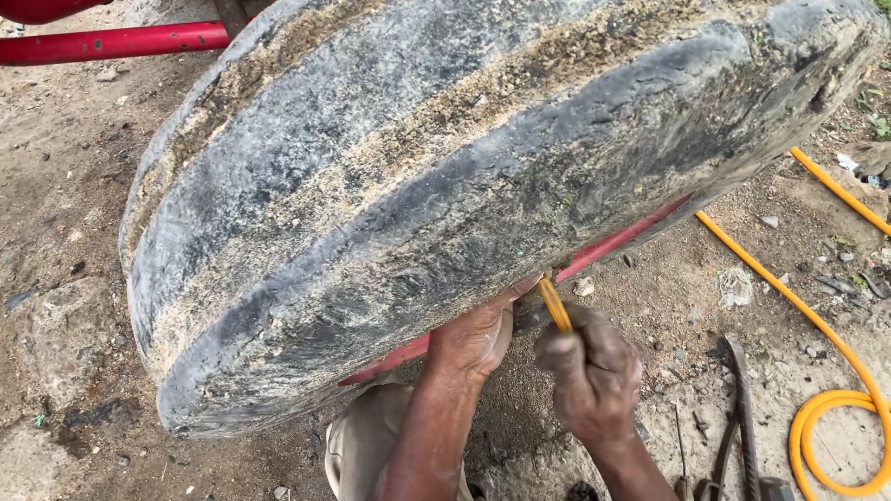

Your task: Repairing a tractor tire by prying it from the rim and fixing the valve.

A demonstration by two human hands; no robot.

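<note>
A: What fills the view?

B: A big, worn tyre (445,195), caked with dried mud along its tread, standing on edge and leaning a little. A red rim (613,246) shows as a strip along its lower side.

A: And the hands?

B: Both are up under the tyre's lower edge. The left hand (475,339) presses against the underside of the rubber near the rim; its fingers are tucked out of sight behind the tyre, so I cannot tell whether they grip anything or only push.

A: The right one?

B: The right hand (594,371) is clenched into a fist around the end of a yellow hose (555,306). The fingers (561,357) wrap the hose, and a short length sticks up out of the fist, its tip reaching the tyre's edge just beside the left hand.

A: So the hose end sits where?

B: Between the two hands, above the right fist, touching or nearly touching the tyre where rubber meets rim. I cannot tell what it connects to there; the spot is in shadow.

A: Anything else about?

B: More yellow hose runs over the dirt ground (65,186) to the right and curls into a loop (835,445). Dark metal tools (738,417) lie on the ground beside the right forearm. A red bar (116,42) crosses the top left corner.
</note>
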